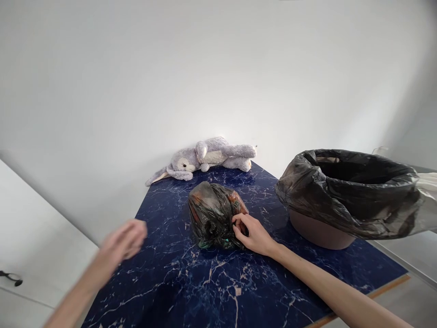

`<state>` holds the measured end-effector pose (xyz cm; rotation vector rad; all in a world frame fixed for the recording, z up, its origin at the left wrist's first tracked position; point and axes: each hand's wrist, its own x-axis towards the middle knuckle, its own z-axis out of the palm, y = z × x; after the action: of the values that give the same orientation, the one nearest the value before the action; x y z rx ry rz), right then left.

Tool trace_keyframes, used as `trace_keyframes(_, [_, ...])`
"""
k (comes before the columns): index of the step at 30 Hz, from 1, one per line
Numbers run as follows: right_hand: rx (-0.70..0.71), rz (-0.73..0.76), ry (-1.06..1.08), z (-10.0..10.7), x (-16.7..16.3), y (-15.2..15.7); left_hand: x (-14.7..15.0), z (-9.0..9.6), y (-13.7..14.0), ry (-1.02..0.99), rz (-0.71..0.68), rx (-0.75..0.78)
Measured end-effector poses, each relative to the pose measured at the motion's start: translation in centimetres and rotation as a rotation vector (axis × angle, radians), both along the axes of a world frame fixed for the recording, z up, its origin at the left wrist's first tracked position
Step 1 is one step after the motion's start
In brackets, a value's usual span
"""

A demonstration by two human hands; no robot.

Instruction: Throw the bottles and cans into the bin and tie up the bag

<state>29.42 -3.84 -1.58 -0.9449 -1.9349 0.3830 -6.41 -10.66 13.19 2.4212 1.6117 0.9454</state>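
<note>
A filled black plastic bag (213,214), thin enough to let orange and green contents show through, sits on the blue marbled tabletop (191,291). On its right side my right hand (251,232) pinches a bit of the plastic between thumb and fingers. My left hand (126,239) is raised off to the left of the bag, apart from it. Motion blurs its fingers, so whether it holds anything cannot be made out.
To the right stands a brownish bin (321,232) with a black liner (348,205) folded over its rim. A grey plush rabbit (211,157) lies on its side against the white wall. A white cabinet door (37,228) is at the left.
</note>
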Motion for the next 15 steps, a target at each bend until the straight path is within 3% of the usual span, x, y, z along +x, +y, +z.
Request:
trace_keyframes(3, [0.001, 0.000, -0.001, 0.0, 0.0, 0.0, 3.5, -4.2, 4.0, 0.124, -0.261, -0.095])
trace_keyframes(6, [0.002, 0.000, -0.008, -0.1, 0.1, -0.1, 7.7, -9.0, 4.5, 0.152, -0.300, -0.010])
trace_keyframes(8, [0.004, 0.000, -0.013, -0.1, 0.2, 0.0, 9.5, -11.1, 3.9, 0.141, -0.286, 0.055])
trace_keyframes(11, [0.012, -0.001, -0.016, 0.0, 0.2, 0.0, 10.1, -12.5, 3.1, 0.118, -0.241, 0.152])
trace_keyframes(15, [0.035, 0.009, -0.025, 0.4, 0.4, -0.2, 9.2, -12.3, 3.0, 0.120, -0.186, 0.264])
